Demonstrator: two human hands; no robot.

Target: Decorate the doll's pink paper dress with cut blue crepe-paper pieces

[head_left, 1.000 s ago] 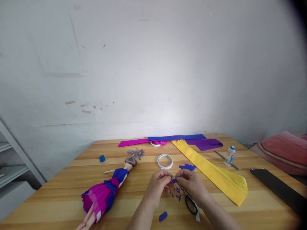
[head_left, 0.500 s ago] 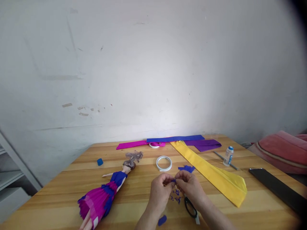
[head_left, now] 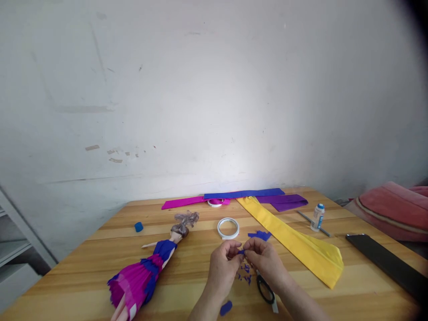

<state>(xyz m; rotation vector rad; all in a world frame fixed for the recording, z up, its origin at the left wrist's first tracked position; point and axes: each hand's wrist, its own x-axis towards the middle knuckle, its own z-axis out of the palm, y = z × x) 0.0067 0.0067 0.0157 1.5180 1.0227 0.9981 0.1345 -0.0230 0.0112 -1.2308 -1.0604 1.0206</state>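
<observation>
My left hand (head_left: pixel 223 263) and right hand (head_left: pixel 265 258) meet fingertip to fingertip above wooden table (head_left: pixel 83 272), both pinching small blue paper piece (head_left: pixel 241 252) between them. Blue scraps (head_left: pixel 245 273) scattered just beneath. Scissors (head_left: pixel 265 290) lie under right wrist. Tape roll (head_left: pixel 228 228) just beyond hands. Doll (head_left: pixel 147 272) in magenta-blue dress lies left. Glue bottle (head_left: pixel 317 217) far right, label print too small to read.

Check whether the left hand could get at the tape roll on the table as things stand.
Probably yes. The tape roll lies flat just beyond the left hand with bare table between them. But that hand and the right hand are pinching a blue scrap, so it isn't free.
</observation>
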